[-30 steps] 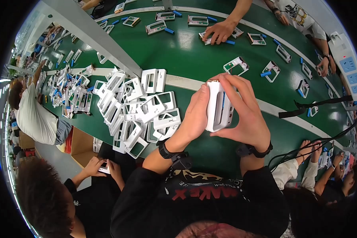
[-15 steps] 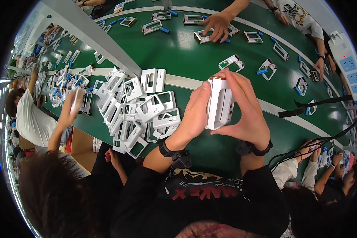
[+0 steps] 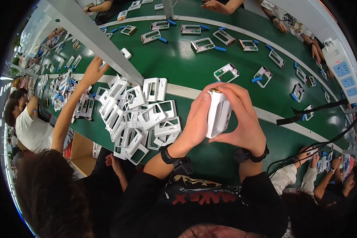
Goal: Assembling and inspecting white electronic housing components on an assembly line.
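Note:
Between my two hands, upright above the near side of the green table, is a white plastic housing [image 3: 216,119] with a long opening in its face and a coppery part at its top end. My left hand [image 3: 197,119] wraps its left side, thumb along the edge. From the right, my right hand [image 3: 248,121] grips it, fingers over the top and thumb at the lower end. Its inside is mostly hidden by my fingers. To the left of my hands lies a heap of empty white plastic frames [image 3: 141,115].
Frames with circuit boards and blue cylinders [image 3: 204,45] are spread over the green table [image 3: 162,53]. A grey metal post [image 3: 99,43] rises at left. A power strip [image 3: 345,75] and black cables [image 3: 313,139] are at right. A co-worker's arm [image 3: 77,95] reaches across on the left.
My hands keep their hold on the housing, which sits slightly lower in view. The left co-worker's hand has moved farther out toward the post; the hand across the table has drawn back from the frames.

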Demonstrator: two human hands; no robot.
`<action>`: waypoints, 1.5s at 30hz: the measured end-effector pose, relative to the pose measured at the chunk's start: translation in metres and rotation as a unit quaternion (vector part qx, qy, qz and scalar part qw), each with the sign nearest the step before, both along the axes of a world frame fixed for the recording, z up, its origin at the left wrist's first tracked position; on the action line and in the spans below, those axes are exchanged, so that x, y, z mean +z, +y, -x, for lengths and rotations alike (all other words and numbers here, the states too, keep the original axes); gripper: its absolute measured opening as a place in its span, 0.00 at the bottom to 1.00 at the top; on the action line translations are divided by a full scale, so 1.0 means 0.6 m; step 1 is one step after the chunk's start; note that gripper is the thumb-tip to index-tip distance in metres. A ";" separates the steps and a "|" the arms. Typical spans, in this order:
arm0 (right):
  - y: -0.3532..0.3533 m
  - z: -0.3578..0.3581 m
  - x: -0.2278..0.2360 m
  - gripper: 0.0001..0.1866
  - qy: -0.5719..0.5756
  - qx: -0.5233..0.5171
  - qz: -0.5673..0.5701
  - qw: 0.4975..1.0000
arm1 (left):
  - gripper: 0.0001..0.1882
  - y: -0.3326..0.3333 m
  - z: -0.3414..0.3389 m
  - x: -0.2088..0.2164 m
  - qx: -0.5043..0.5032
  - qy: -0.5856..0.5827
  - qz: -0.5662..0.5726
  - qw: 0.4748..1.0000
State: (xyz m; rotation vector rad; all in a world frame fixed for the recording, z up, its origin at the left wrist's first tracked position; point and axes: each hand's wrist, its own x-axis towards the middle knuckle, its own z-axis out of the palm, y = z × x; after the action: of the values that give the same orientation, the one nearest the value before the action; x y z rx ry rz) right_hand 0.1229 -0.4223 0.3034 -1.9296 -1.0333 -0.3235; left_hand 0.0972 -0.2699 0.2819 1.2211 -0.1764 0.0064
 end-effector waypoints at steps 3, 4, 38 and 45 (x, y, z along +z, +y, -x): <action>0.000 0.004 0.003 0.56 0.000 -0.006 0.006 1.000 | 0.27 -0.001 0.000 0.000 -0.007 -0.021 0.011 1.000; 0.001 0.005 0.005 0.56 -0.003 -0.005 0.006 1.000 | 0.27 -0.002 0.000 0.002 -0.006 -0.024 0.011 1.000; -0.035 0.017 0.013 0.55 0.009 -0.002 0.024 1.000 | 0.28 -0.032 0.017 0.021 -0.007 0.005 -0.009 1.000; -0.041 0.018 0.005 0.53 -0.006 0.006 0.000 1.000 | 0.26 -0.043 0.023 0.028 0.013 -0.047 -0.052 0.997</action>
State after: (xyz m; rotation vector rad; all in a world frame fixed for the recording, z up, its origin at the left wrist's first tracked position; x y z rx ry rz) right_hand 0.1120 -0.4469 0.3062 -1.9232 -1.0526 -0.3274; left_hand 0.0832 -0.2958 0.2987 1.3278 -0.2462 0.0788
